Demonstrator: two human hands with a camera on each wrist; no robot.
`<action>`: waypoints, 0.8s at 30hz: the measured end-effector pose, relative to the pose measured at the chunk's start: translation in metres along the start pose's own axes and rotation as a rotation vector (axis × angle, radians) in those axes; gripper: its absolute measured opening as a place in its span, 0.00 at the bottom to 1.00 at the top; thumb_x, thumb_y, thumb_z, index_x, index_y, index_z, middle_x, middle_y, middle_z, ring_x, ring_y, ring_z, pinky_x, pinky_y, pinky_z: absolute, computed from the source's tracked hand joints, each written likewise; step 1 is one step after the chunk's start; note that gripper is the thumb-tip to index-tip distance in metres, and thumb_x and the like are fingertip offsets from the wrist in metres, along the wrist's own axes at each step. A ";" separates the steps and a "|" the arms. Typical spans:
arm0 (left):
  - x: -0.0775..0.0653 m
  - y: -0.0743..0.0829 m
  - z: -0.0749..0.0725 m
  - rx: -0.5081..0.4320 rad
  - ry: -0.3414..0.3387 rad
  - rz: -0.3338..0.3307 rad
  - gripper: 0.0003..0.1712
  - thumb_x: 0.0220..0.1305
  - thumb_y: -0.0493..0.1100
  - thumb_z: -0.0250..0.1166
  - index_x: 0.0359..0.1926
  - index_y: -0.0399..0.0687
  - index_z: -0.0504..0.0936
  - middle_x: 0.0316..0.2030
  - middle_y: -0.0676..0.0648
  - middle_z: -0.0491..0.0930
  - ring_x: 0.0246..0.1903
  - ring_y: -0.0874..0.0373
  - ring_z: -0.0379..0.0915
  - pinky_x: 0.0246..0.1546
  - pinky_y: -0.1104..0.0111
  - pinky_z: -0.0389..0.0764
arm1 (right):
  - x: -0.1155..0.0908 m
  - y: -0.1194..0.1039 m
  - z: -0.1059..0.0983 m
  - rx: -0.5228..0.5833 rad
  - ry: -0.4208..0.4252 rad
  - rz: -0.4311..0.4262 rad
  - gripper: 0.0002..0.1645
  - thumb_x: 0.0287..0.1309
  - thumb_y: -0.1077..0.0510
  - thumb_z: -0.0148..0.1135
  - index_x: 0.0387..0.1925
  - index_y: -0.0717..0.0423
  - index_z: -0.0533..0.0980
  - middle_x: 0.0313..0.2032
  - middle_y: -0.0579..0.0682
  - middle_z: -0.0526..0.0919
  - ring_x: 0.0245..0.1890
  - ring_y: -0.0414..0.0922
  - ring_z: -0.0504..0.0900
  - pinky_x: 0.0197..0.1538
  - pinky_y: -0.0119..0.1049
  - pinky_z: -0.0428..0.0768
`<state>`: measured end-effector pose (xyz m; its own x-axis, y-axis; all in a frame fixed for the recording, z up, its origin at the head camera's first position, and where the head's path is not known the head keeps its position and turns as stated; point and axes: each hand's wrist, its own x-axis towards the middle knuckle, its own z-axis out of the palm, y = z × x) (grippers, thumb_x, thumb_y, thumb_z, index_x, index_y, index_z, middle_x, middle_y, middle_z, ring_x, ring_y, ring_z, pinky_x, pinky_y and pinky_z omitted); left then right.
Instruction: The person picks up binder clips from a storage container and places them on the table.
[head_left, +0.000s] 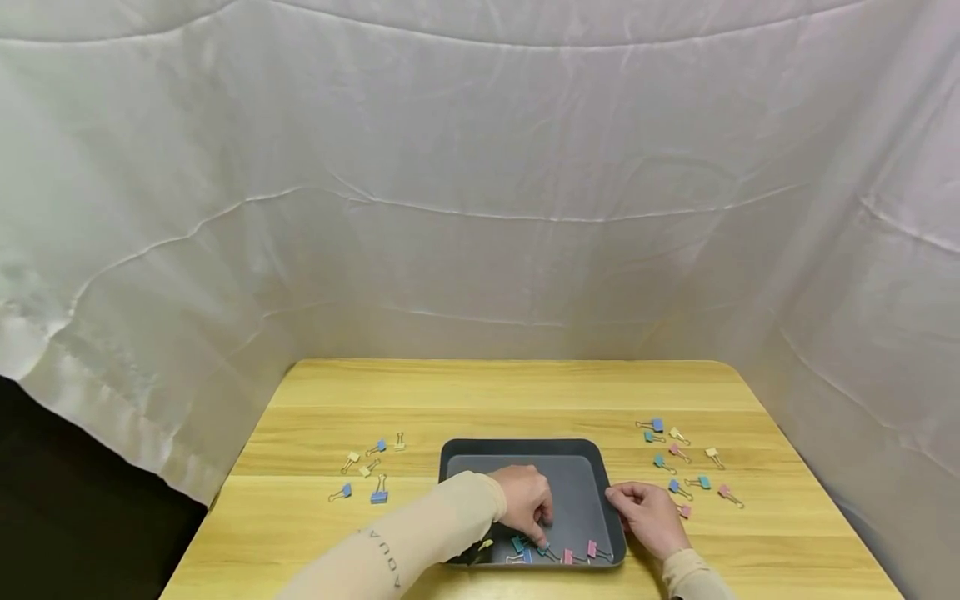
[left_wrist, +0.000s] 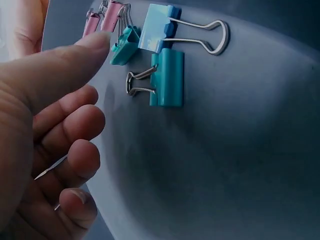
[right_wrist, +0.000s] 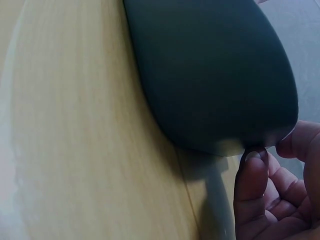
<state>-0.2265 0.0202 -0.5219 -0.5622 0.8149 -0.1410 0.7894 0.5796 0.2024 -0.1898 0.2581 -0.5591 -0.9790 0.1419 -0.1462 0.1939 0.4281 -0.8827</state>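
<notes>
A dark grey tray [head_left: 577,475] lies on the table, with several binder clips along its near edge. My left hand [head_left: 527,500] reaches down into it with curled fingers and pinches a teal binder clip [left_wrist: 126,46] at the thumb tip. The forefinger is hidden behind the thumb in the left wrist view. Close by lie a blue binder clip [left_wrist: 155,27] and a second teal binder clip [left_wrist: 172,80]. Pink binder clips [head_left: 592,549] are farther right, and a yellow binder clip [head_left: 486,544] is by the left forearm. My right hand [head_left: 651,518] pinches the tray's right rim between thumb and forefinger.
Left of the tray, several blue binder clips [head_left: 379,497] and yellow binder clips [head_left: 351,458] are scattered on the wooden table [head_left: 480,400]. More binder clips in mixed colours, such as a teal one [head_left: 703,482], lie to the right. A pale curtain [head_left: 480,267] surrounds the table.
</notes>
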 end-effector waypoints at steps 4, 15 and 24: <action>0.001 0.004 0.000 0.019 -0.028 0.008 0.13 0.42 0.61 0.77 0.27 0.66 0.86 0.17 0.70 0.72 0.20 0.78 0.65 0.24 0.85 0.67 | 0.000 -0.001 0.000 -0.003 0.001 -0.004 0.12 0.60 0.59 0.64 0.38 0.66 0.82 0.27 0.53 0.84 0.24 0.45 0.81 0.26 0.34 0.81; 0.005 0.009 0.001 0.043 -0.052 0.034 0.12 0.45 0.58 0.76 0.18 0.65 0.82 0.16 0.71 0.71 0.19 0.77 0.65 0.22 0.84 0.67 | 0.001 0.001 0.001 0.001 0.003 -0.009 0.11 0.60 0.59 0.64 0.37 0.66 0.82 0.25 0.52 0.84 0.24 0.45 0.81 0.26 0.33 0.80; 0.005 0.011 0.004 0.081 -0.069 0.028 0.14 0.40 0.62 0.77 0.18 0.67 0.82 0.16 0.72 0.71 0.20 0.77 0.64 0.23 0.84 0.68 | 0.000 0.001 0.000 -0.018 0.003 -0.005 0.12 0.60 0.58 0.64 0.38 0.65 0.82 0.26 0.52 0.84 0.24 0.45 0.81 0.26 0.34 0.81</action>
<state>-0.2198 0.0302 -0.5242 -0.5233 0.8274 -0.2036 0.8235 0.5525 0.1289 -0.1898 0.2589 -0.5602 -0.9798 0.1423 -0.1403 0.1900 0.4450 -0.8752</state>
